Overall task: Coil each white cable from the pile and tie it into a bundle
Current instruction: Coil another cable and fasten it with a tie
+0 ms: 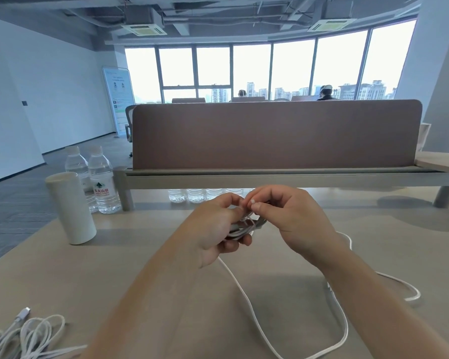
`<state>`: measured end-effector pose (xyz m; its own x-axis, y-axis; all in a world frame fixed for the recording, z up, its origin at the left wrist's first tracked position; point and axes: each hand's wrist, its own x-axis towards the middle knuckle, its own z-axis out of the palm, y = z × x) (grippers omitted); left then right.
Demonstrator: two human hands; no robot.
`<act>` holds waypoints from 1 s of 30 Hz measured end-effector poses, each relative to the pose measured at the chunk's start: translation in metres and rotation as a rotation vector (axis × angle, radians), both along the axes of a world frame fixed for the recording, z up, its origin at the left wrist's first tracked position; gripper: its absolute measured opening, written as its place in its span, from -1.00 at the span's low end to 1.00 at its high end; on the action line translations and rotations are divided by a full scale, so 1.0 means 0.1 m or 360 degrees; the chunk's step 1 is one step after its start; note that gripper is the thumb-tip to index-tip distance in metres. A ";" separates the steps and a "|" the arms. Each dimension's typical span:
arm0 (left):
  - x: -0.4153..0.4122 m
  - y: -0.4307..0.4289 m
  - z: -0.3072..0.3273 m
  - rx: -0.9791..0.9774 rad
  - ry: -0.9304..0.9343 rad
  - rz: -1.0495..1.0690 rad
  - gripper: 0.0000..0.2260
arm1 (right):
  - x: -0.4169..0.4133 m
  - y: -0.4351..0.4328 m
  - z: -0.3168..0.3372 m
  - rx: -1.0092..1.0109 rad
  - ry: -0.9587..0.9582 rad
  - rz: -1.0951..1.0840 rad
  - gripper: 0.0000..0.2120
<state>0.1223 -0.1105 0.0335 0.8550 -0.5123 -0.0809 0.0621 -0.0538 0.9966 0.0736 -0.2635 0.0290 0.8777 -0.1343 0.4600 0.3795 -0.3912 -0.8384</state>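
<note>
Just above the middle of the worktop (114, 250), both hands work on one white cable (245, 290). The left hand (218, 230) has its fingers curled round a small coiled bundle of that cable, holding it off the surface. The right hand (292, 220) is close against it, thumb and forefinger pinching a short piece of the cable at the top of the bundle. From under the left hand the uncoiled remainder drops to the worktop, runs toward the near edge, bends round and comes back up along the right forearm; a further loop lies on the surface to the right. At the near left corner sits the pile of white cables (34, 335), loosely tangled, with a connector (24, 313) sticking out at its top, well apart from the hands. Farther left stands a white cylindrical container (71, 208), upright, and just behind it two clear water bottles (102, 181) with pale caps. A brown divider panel (270, 136) crosses the back of the worktop on a raised rail, with more bottles (205, 195) visible under that rail.
</note>
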 end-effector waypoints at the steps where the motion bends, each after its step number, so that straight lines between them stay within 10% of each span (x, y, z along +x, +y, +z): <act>1: 0.01 0.01 0.00 -0.0011 -0.0002 0.0013 -0.94 | 0.01 0.01 -0.01 -0.0024 -0.0011 -0.0040 -0.78; 30: 0.05 0.08 0.07 0.0161 -0.0228 0.0135 -0.87 | 0.06 0.04 -0.07 -0.0360 0.0030 -0.0398 -0.79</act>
<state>0.1270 -0.1022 0.0402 0.9013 -0.4331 -0.0030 -0.0712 -0.1549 0.9854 0.0792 -0.2597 0.0216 0.8391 -0.2433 0.4866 0.2333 -0.6471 -0.7259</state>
